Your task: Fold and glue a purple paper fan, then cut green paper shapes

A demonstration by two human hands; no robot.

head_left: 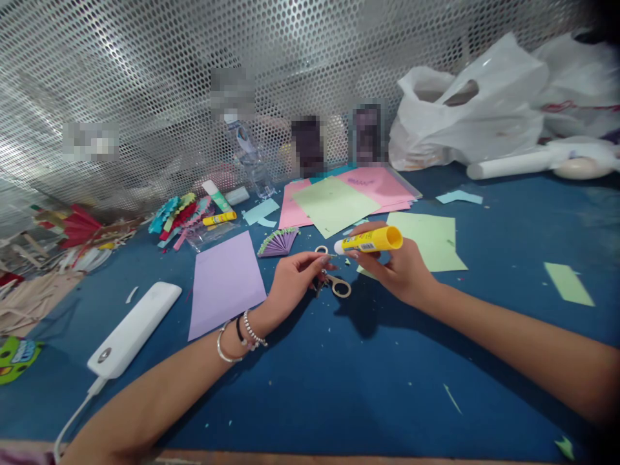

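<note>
Blue table lies under my camera; my right hand grips the glue stick above it, long axis crosswise, white tip leftward, near my left hand, which pinches a tiny piece.

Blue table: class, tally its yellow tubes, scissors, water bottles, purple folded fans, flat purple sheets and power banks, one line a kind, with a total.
Yellow tubes: 2
Scissors: 1 pair
Water bottle: 1
Purple folded fan: 1
Flat purple sheet: 1
Power bank: 1
Total: 7
</note>
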